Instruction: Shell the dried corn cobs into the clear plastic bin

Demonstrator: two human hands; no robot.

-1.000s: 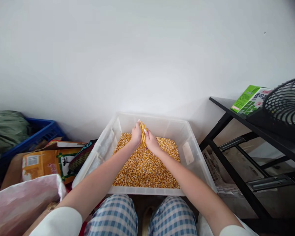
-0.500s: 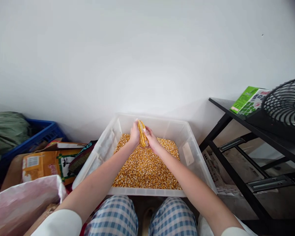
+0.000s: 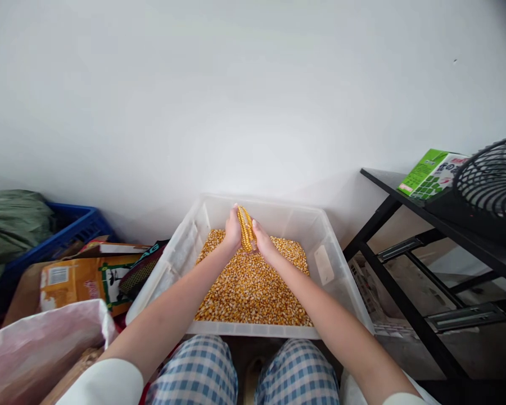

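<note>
Between my two hands is a yellow corn cob (image 3: 247, 229), tilted, with rows of kernels and a pale strip where some are gone. My left hand (image 3: 233, 229) is closed around its left side. Against the cob's right side rests my right hand (image 3: 263, 239), fingers bent and partly hidden behind it. Both hands are above loose corn kernels (image 3: 253, 292), which lie heaped in a translucent plastic bin (image 3: 274, 330) in front of my knees.
On the left are a blue crate (image 3: 82, 225) with a green sack (image 3: 14, 225), an orange package (image 3: 80, 284) and an open white bag (image 3: 46, 332). A black table frame (image 3: 405, 281) at right carries a green-and-white box (image 3: 432, 174) and a fan (image 3: 495, 180). A wall rises behind the bin.
My right thumb has come off the cob's face toward its right edge, so more of the pale strip shows. The cob has turned slightly in my left hand.
</note>
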